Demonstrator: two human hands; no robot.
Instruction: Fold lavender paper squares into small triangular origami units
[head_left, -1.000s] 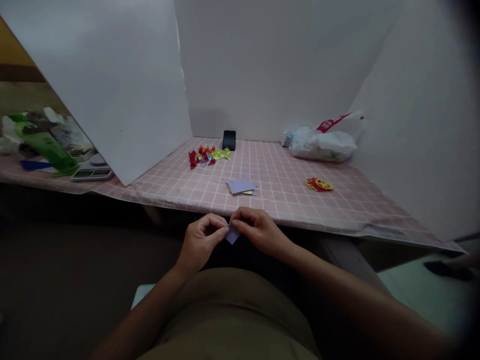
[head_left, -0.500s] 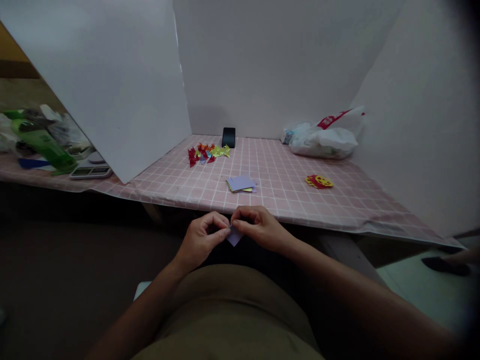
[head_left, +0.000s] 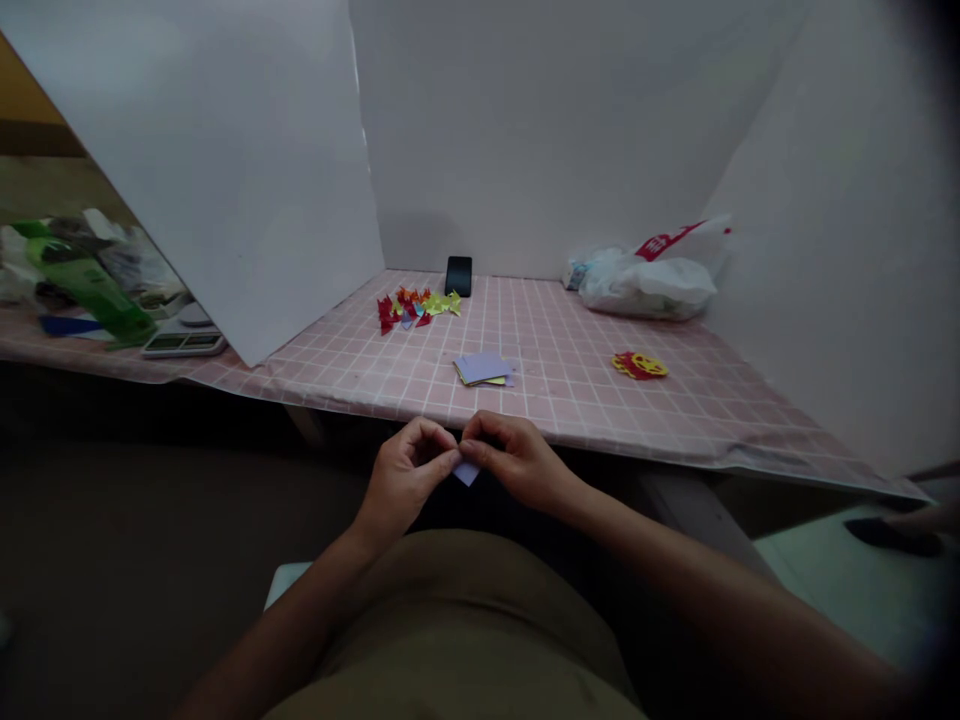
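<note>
A small purple paper (head_left: 466,473) is pinched between my two hands, just below the table's front edge, with one corner pointing down. My left hand (head_left: 407,475) grips it between thumb and forefinger from the left. From the right, my right hand (head_left: 517,460) holds it the same way, and the fingertips of both hands nearly meet. The fingers cover the paper's upper part. On the table ahead lies a stack of square papers (head_left: 482,368), purple on top with yellow beneath. Farther back is a pile of folded paper pieces (head_left: 409,308) in red, orange, yellow and blue.
A dark phone (head_left: 458,276) leans by the back panel. Red and yellow cut-out shapes (head_left: 639,365) lie right on the checked table (head_left: 570,400). Behind them rests a white plastic bag (head_left: 649,283). At left are a green bottle (head_left: 94,290) and a scale (head_left: 184,343) beyond a white panel.
Less of the purple paper shows below my fingers, and its lower corner sits slightly higher. Both hands have shifted only a little and still hold it.
</note>
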